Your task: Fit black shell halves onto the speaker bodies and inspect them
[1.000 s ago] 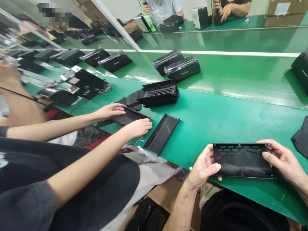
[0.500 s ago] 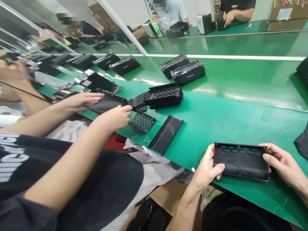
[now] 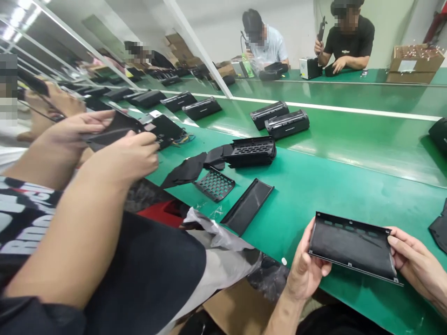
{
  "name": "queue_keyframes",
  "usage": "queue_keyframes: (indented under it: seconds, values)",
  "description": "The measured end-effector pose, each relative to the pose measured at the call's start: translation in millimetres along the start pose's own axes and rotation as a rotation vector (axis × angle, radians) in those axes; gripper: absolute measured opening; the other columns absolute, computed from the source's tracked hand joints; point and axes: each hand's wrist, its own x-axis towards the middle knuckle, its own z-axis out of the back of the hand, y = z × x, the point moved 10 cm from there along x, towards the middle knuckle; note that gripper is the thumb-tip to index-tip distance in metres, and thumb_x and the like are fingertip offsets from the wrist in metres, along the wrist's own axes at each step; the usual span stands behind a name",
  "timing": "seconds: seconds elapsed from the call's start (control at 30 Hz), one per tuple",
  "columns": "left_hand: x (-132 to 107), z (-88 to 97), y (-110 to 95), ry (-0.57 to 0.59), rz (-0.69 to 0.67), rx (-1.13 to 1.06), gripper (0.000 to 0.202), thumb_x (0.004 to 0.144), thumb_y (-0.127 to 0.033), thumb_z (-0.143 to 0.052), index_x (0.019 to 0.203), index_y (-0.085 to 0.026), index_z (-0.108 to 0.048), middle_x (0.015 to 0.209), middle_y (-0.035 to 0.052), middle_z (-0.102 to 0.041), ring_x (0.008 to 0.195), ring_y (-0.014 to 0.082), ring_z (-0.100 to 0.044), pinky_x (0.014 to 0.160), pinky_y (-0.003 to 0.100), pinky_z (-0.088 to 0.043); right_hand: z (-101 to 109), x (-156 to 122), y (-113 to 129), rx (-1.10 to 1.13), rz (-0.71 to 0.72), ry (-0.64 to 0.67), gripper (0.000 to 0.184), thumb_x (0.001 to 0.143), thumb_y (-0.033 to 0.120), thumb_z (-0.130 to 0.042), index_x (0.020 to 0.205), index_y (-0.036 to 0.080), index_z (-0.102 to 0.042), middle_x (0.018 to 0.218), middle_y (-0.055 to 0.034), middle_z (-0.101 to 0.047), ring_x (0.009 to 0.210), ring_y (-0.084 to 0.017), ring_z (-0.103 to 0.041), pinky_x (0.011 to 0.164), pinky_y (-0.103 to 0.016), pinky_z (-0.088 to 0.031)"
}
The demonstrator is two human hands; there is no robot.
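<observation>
Panel [image 3: 352, 251] held up over the table's [image 3: 300, 195] near edge, inner face showing. Left hand [image 3: 307, 272] cups its left end, fingers curled under; right hand [image 3: 410, 251] pinches the right end, thumb over the rim. Dark lining [image 3: 335, 244] seems laid across most of it; a row of slots [image 3: 356, 229] shows along the far side. Cannot tell whether it is fixed. Panel not yet set down; second panel [image 3: 248, 207] lies apart, left.

Black panels [image 3: 248, 207] on green bench [image 3: 303, 186]
</observation>
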Motion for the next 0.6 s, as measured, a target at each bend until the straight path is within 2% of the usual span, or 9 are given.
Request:
queue_keyframes:
  seconds: [0.1, 0.17, 0.2, 0.27, 0.33, 0.47, 0.6]
  values:
    - [-0.8, -6.1, 15.7, 0.066, -0.051, -0.037, 0.067, 0.062, -0.061, -0.098, 0.118, -0.031, -0.078, 0.096, 0.0021, -0.077, 0.071, 0.0131, -0.063, 0.062, 0.024, -0.049, -15.9, -4.8, 0.0, -0.021, 0.004, 0.028, 0.037, 0.088, 0.053, -0.084, 0.107, 0.023, -0.073, 0.064, 0.0015, -0.056, 0.051, -0.015, -0.052, 0.051, -0.028, -0.051]
    - [-0.2, -15.0, 22.5, 0.122, -0.056, -0.03, 0.064, 0.063, -0.059, -0.098, 0.116, -0.03, -0.079, 0.091, 0.0026, -0.079, 0.083, 0.0204, -0.07, 0.076, 0.032, -0.056, -25.3, -6.7, -0.2, -0.027, 0.01, 0.025, 0.036, 0.088, 0.049, -0.086, 0.11, 0.023, -0.074, 0.065, 0.0021, -0.058, 0.052, -0.013, -0.054, 0.053, -0.025, -0.051]
    - [0.2, -19.1, 23.8, 0.144, -0.05, -0.024, 0.07, 0.062, -0.06, -0.098, 0.122, -0.03, -0.078, 0.096, 0.0042, -0.08, 0.095, 0.0258, -0.073, 0.087, 0.039, -0.057, -29.1, -6.9, -0.8, -0.024, 0.011, 0.022, 0.036, 0.088, 0.048, -0.087, 0.112, 0.024, -0.074, 0.067, 0.0022, -0.06, 0.053, -0.012, -0.056, 0.054, -0.024, -0.052]
    - [0.6, -23.8, 20.9, 0.167, -0.042, -0.024, 0.085, 0.061, -0.06, -0.098, 0.136, -0.03, -0.071, 0.116, 0.0079, -0.081, 0.121, 0.0354, -0.07, 0.108, 0.051, -0.052, -35.1, -5.7, -2.1, -0.022, 0.01, 0.024, 0.037, 0.089, 0.046, -0.086, 0.117, 0.025, -0.074, 0.07, 0.0018, -0.062, 0.056, -0.012, -0.058, 0.055, -0.023, -0.052]
    - [0.0, -23.8, 12.7, 0.174, -0.053, -0.024, 0.092, 0.062, -0.058, -0.098, 0.144, -0.03, -0.066, 0.131, 0.0093, -0.077, 0.135, 0.0391, -0.063, 0.119, 0.057, -0.044, -39.2, -2.4, -3.5, -0.048, 0.011, 0.04, 0.038, 0.09, 0.047, -0.084, 0.119, 0.025, -0.074, 0.075, -0.0004, -0.067, 0.061, -0.015, -0.061, 0.057, -0.025, -0.053]
    - [-3.4, -16.7, 1.6, 0.17, -0.072, -0.001, 0.093, 0.066, -0.054, -0.096, 0.149, -0.028, -0.062, 0.141, 0.0097, -0.073, 0.143, 0.0398, -0.057, 0.126, 0.059, -0.038, -39.8, 6.6, -4.4, -0.135, 0.029, 0.033, 0.041, 0.089, 0.048, -0.085, 0.122, 0.027, -0.075, 0.095, -0.0048, -0.076, 0.076, -0.021, -0.069, 0.067, -0.03, -0.055]
    - [-7.9, -12.1, 3.7, 0.181, -0.073, 0.009, 0.084, 0.069, -0.051, -0.095, 0.144, -0.025, -0.067, 0.13, 0.0109, -0.078, 0.132, 0.0391, -0.066, 0.121, 0.059, -0.044, -43.6, 12.1, -3.1, -0.2, 0.041, 0.029, 0.043, 0.087, 0.051, -0.086, 0.121, 0.026, -0.076, 0.106, -0.0071, -0.079, 0.085, -0.026, -0.073, 0.072, -0.033, -0.056]
